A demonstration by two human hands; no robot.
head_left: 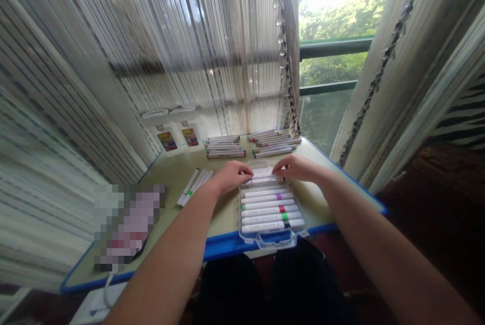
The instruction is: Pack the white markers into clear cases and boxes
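A clear plastic marker case lies open at the table's near edge, its handle toward me. In its near half rests a row of white markers with purple, red, green and black bands. Over the far half, my left hand pinches the left end of a white marker. The fingers of my right hand are closed at this marker's other end. Fingertips partly hide both ends. Another white marker lies just nearer to me, in the far half of the case.
Two marker piles lie along the table's back. Several loose markers sit left of my left hand. Two clear cases with labels stand at the back left. A pixelated device with a cable lies left. Curtains and a window surround the table.
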